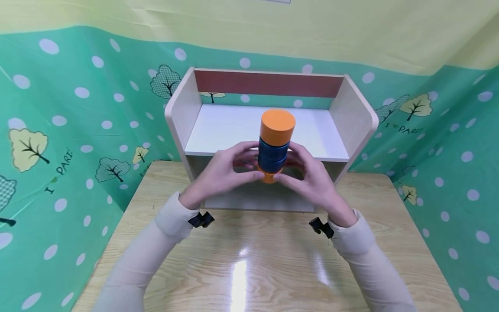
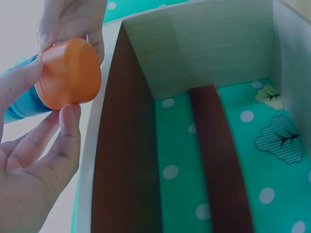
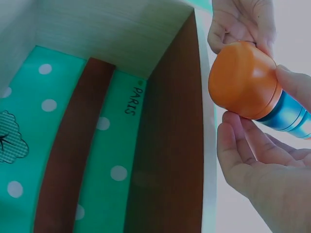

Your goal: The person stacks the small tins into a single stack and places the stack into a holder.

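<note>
Both hands hold a flask-like cylinder [image 1: 272, 152] upright in front of the shelf unit [image 1: 226, 130] in the head view. Its middle is shiny blue with ridges, and both ends are orange. My left hand [image 1: 224, 173] grips it from the left, thumb at the lower orange end and fingers behind the blue part. From the right, my right hand [image 1: 313, 182] grips it the same way. In the wrist views, the smooth orange end [image 2: 73, 73] sits between the fingertips of both hands, with fingers close to the orange-blue seam.
The white shelf unit has tall side panels [image 1: 360, 115] and a brown back rail [image 1: 269, 82]. It stands on a glossy wooden table [image 1: 187, 268]. Green patterned cloth [image 1: 78, 130] hangs behind and at both sides. A small black device [image 1: 201, 219] sits at the left cuff.
</note>
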`<state>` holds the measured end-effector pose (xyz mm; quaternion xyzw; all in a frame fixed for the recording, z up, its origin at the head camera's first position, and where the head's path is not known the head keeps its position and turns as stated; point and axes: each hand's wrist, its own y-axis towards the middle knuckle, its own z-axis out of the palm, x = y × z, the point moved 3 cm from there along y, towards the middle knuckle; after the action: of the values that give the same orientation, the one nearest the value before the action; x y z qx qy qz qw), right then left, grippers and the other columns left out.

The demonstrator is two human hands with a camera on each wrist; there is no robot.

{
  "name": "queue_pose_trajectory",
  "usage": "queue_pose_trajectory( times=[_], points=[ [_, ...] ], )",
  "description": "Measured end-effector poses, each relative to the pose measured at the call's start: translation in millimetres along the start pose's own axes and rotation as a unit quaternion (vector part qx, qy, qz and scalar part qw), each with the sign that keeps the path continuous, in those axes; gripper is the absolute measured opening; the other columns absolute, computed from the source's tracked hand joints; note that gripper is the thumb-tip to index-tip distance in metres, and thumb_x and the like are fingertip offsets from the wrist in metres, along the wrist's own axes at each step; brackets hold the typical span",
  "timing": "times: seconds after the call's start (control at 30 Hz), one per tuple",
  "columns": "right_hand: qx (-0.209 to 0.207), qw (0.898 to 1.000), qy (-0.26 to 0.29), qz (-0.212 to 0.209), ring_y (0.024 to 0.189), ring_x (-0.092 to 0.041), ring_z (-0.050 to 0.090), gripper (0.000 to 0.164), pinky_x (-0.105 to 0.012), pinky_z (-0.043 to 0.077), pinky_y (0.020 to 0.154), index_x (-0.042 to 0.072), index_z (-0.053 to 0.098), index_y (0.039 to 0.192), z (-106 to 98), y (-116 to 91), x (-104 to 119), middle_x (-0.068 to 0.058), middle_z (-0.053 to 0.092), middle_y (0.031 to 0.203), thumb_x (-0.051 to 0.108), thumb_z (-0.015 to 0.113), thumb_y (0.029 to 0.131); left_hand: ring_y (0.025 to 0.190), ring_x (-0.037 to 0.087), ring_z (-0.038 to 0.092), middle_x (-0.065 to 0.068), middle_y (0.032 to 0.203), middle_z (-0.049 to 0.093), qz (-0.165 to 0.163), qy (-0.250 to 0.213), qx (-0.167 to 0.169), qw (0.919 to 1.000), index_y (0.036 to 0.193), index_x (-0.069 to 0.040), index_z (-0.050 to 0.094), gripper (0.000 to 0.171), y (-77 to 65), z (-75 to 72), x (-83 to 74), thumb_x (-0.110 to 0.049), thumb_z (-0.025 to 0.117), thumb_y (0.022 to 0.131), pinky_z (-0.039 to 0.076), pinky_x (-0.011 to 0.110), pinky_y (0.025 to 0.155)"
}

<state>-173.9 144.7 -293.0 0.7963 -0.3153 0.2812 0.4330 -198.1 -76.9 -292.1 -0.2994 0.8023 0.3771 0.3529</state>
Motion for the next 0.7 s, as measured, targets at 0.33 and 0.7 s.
queue_pose_trajectory(
  times=[0.33,0.7],
  points=[
    [0.002,1.0,-0.006,0.001,0.118,-0.022,0.06,0.076,-0.045,0.053,0.098,0.011,0.038,0.152,-10.4,15.2,2.9,-0.006,0.056,0.139,-0.003,0.075,0.087,0.102,0.013,0.066,0.001,0.13,0.064,0.011,0.004,0.003,0.9999,0.145,-0.015,0.051,0.064,18.0,-10.1,-6.4,-0.02,0.08,0.088,0.057,0.033,0.092],
    [0.001,1.0,0.003,0.022,0.115,-0.021,0.061,0.074,-0.042,0.054,0.097,0.014,0.037,0.153,-15.7,34.9,-1.9,-0.006,0.056,0.138,0.002,0.074,0.09,0.107,0.016,0.065,0.001,0.134,0.062,-0.037,-0.046,-0.012,0.9982,0.145,-0.016,0.051,0.063,32.2,-17.5,2.9,-0.022,0.079,0.089,0.055,0.033,0.096]
  ],
)
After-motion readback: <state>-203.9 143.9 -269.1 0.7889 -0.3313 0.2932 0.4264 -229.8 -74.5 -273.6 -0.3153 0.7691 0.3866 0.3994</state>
